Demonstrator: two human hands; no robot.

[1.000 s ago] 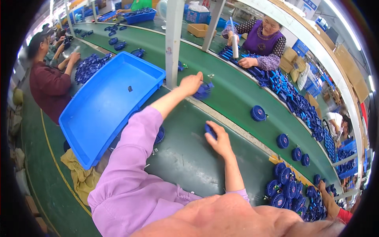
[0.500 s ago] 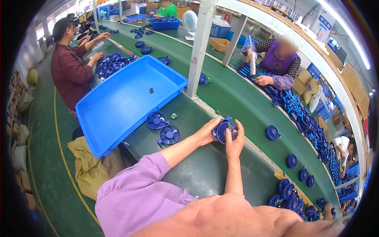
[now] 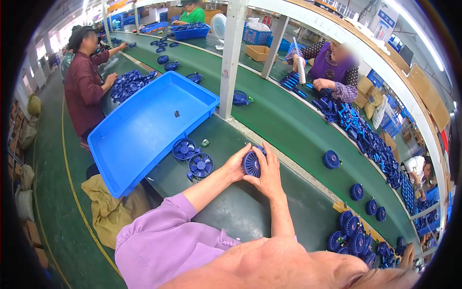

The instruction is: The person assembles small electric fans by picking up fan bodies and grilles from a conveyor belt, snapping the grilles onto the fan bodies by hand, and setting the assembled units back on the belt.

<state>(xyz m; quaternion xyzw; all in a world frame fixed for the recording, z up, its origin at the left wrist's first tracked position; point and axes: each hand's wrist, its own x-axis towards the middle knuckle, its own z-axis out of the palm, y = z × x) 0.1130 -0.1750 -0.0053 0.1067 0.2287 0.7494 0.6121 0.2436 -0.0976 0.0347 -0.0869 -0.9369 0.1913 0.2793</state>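
Both my hands hold a round blue fan head (image 3: 251,165) above the dark green worktop (image 3: 226,212), its slatted grille facing me. My left hand (image 3: 235,166) grips its left side. My right hand (image 3: 268,176) is curled round the right side and top, with the thumb along the lower edge. Left of my hands, two open blue fan housings (image 3: 200,165) with visible blades lie on the worktop. A small green circuit board (image 3: 205,143) lies near them. The underside of the held fan is hidden.
A big blue tray (image 3: 144,130) with a small black piece (image 3: 176,114) stands at left. Beyond a white post (image 3: 231,62) runs a green conveyor belt (image 3: 284,130) carrying fan heads. More fan heads (image 3: 356,241) pile up at lower right. Co-workers sit left and across.
The fan head has been turned so its grille faces me more squarely. My right fingers have moved from spread beside it to wrapped over its top. The view has shifted slightly.
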